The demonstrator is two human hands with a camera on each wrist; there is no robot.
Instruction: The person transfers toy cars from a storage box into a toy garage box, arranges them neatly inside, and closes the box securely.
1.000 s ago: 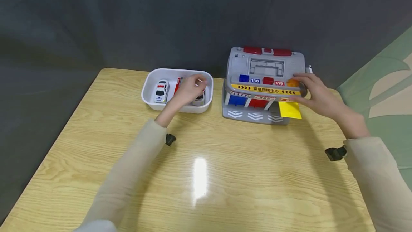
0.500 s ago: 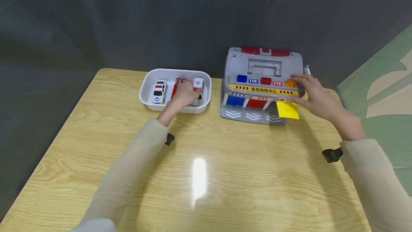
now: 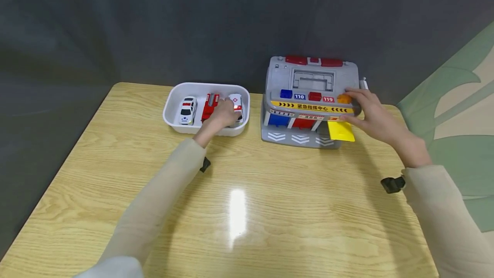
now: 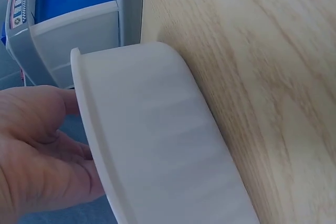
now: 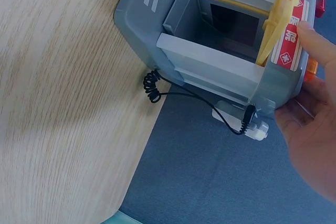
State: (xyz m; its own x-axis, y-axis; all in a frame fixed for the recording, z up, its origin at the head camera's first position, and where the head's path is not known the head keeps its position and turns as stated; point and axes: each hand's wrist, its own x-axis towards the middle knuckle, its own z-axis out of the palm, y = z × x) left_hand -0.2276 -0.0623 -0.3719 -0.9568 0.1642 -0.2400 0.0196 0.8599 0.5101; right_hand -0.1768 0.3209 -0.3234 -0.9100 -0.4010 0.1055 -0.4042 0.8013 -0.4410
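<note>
A white plastic tub [image 3: 170,113] holds a white toy police car [image 3: 187,110], a red toy fire truck [image 3: 208,105] and a white-and-red toy ambulance [image 3: 236,98]. My left hand [image 3: 223,114] reaches down into it, over the fire truck and ambulance; in the left wrist view its fingertips vanish behind the rim, and I cannot tell whether they grip a vehicle. A grey toy emergency station [image 3: 301,76] stands to the right. My right hand [image 3: 374,115] pinches its roof's front right corner, fingers at the orange button [image 3: 344,98], thumb on the red-and-white sign [image 5: 290,38]. Below, the yellow door [image 3: 341,131] is swung up.
The station's blue door [image 3: 278,119] and red door [image 3: 302,122] are down. A coiled black cord [image 5: 152,86] hangs at its side, joined to a small white piece [image 5: 257,129]. A dark curtain [image 3: 193,25] rises behind the wooden table [image 3: 270,209].
My left hand has lowered into the tub, its fingers shifting towards the gap between fire truck and ambulance. My right hand keeps its place on the station. The head view has shifted slightly.
</note>
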